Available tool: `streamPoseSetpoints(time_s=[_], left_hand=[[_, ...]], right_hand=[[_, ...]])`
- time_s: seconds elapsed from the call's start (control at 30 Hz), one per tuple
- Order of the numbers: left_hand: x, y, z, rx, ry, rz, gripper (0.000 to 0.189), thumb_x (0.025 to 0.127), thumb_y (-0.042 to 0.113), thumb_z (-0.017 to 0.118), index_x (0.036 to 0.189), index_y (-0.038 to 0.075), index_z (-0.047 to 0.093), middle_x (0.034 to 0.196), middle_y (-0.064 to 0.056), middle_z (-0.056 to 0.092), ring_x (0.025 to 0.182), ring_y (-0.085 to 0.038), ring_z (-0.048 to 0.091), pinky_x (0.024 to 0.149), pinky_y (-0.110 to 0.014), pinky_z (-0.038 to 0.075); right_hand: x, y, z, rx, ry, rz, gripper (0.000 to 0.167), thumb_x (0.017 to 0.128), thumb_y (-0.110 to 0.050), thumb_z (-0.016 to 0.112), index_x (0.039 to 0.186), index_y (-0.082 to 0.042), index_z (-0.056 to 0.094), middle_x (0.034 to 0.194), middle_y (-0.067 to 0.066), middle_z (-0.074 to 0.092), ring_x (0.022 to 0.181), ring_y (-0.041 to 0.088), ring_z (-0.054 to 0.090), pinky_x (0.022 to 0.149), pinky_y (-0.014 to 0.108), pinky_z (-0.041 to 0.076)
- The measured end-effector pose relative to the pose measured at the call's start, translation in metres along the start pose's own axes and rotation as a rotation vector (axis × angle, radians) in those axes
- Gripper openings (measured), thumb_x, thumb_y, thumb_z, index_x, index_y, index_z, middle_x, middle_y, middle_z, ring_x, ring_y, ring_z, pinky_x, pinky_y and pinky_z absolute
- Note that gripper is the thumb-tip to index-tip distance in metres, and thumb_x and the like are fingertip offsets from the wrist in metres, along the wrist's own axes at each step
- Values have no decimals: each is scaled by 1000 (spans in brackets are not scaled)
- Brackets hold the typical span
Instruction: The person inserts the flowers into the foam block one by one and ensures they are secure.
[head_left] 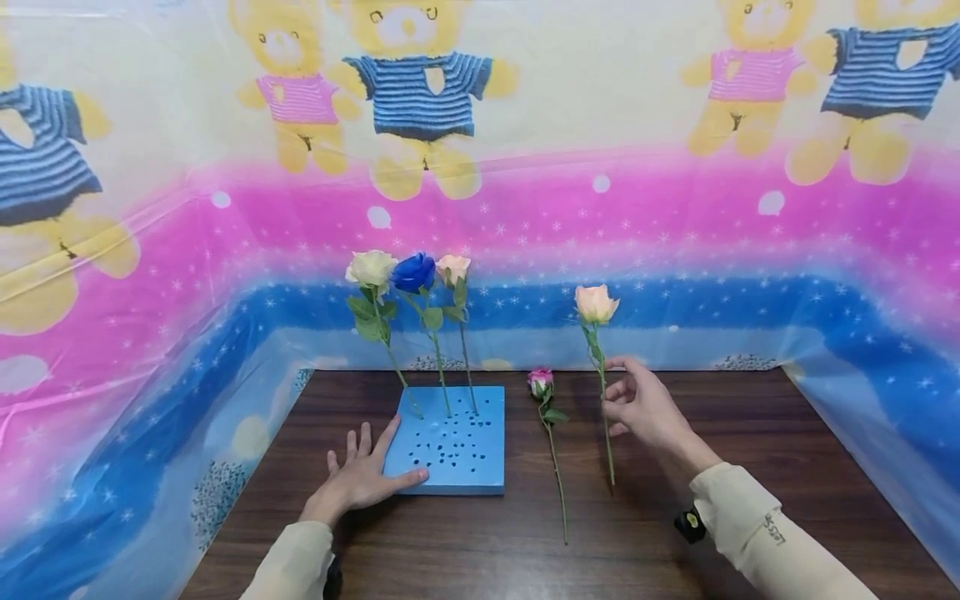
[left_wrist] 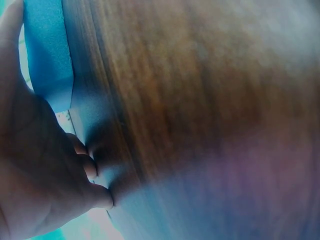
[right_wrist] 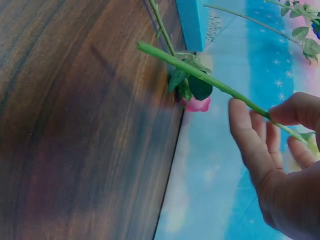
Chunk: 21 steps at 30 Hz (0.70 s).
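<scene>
My right hand (head_left: 647, 406) pinches the green stem of a pale peach rose (head_left: 597, 305), holding it nearly upright above the table. In the right wrist view the cut end of its stem (right_wrist: 200, 75) points away from the fingers. With fingers spread, my left hand (head_left: 367, 471) rests against the left side of a blue foam block (head_left: 457, 483), its thumb on the front edge. Small holes dot the block's top. Standing in its back part are a white rose (head_left: 372, 270), a blue rose (head_left: 414, 272) and a smaller peach rose (head_left: 453, 268).
Between the block and my right hand, a pink rose (head_left: 540, 383) lies on the brown wooden table (head_left: 480, 554). A cloth printed with bears (head_left: 427, 96) hangs behind the table and along its sides.
</scene>
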<state>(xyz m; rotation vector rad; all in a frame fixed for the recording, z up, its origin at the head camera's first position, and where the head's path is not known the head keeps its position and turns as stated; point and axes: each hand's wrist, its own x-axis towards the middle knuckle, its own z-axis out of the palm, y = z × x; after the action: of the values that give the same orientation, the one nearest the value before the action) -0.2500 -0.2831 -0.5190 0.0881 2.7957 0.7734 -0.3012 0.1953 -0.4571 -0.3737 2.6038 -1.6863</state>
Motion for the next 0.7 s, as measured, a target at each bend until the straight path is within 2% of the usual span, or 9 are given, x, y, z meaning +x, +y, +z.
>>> streamPoseSetpoints(time_s=[0.33, 0.57, 0.7], left_hand=[[1, -1, 0, 4, 0, -2, 121, 93, 84, 69, 182, 28, 9, 181, -34, -10, 166, -58, -16, 121, -88, -12], [2, -1, 0, 5, 0, 1, 121, 93, 85, 68, 182, 29, 8, 181, -35, -10, 166, -59, -16, 121, -88, -11], [2, -2, 0, 10, -2, -1, 121, 93, 85, 68, 182, 29, 8, 181, -34, -10, 166, -58, -16, 121, -88, -11]], right_hand=[[4, -8, 6, -53, 125, -221, 62, 103, 4, 75, 157, -17, 54, 111, 17, 69, 93, 28, 73, 74, 47, 69], [9, -16, 18, -81, 185, -363, 59, 101, 6, 77, 153, -16, 57, 109, 13, 73, 95, 25, 75, 76, 35, 68], [12, -21, 26, -106, 203, -414, 59, 100, 6, 77, 151, -15, 58, 109, 13, 74, 96, 24, 75, 79, 28, 63]])
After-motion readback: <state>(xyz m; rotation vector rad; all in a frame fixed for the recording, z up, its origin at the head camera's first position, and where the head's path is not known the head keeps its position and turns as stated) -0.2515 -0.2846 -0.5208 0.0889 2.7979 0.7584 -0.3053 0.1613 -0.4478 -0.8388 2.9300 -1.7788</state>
